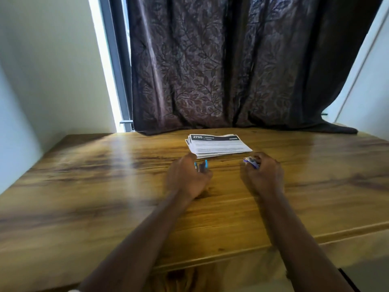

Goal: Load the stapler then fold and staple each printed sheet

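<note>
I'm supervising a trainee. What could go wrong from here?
Both hands are full: the left hand grips what looks like the small stapler, the right hand a small purple packet, so opening either could spill staples on the table. The fanned paper stack lies just beyond both hands and might get knocked askew.

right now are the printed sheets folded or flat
Flat: the printed sheets lie in a loose stack on the table, top header showing, no fold visible.
</note>
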A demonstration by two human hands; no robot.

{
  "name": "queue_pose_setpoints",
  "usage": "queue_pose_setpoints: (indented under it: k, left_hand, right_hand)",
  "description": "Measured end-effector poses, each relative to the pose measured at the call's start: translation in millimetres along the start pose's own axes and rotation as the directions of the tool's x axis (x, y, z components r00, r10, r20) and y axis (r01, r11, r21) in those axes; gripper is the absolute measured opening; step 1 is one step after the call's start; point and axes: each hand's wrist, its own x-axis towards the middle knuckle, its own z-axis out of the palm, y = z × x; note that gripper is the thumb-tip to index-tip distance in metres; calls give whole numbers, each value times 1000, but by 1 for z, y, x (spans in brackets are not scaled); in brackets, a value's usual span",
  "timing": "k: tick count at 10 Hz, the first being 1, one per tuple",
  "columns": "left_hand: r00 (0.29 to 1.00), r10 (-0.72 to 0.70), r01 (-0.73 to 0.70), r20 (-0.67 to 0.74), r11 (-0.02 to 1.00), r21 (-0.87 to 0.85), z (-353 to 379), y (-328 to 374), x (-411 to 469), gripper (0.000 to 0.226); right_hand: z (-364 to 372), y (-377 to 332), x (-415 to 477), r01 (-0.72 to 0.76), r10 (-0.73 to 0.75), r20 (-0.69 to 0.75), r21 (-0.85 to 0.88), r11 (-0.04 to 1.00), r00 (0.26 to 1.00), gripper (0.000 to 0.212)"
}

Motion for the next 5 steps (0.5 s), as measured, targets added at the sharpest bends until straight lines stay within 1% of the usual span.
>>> queue_pose_setpoints:
  k: [1, 2, 3, 4, 5]
  left_hand:
    - [999, -18, 16, 45, 998, 53, 27, 24, 4, 44]
    - [995, -72, 62, 68, 988, 140, 40, 38, 6, 42]
    - [994, -88, 74, 58, 977, 200, 42, 44, 2, 46]
    - [996, -77, 73, 53, 995, 74, 33, 33, -3, 66]
    - [994, -111, 112, 15, 989, -96, 12, 2, 2, 78]
  right_hand:
    - [3, 4, 5, -43, 44, 39, -28, 999, 998, 41]
    - [6, 1, 8, -37, 48, 73, -143, 989, 996, 43]
    - [5, -7, 5, 11, 14, 100, -250, 968, 995, 49]
    - [3, -10, 4, 35, -9, 120, -221, 975, 993, 56]
    - [-1, -8, -5, 26, -26, -3, -75, 997, 1000, 56]
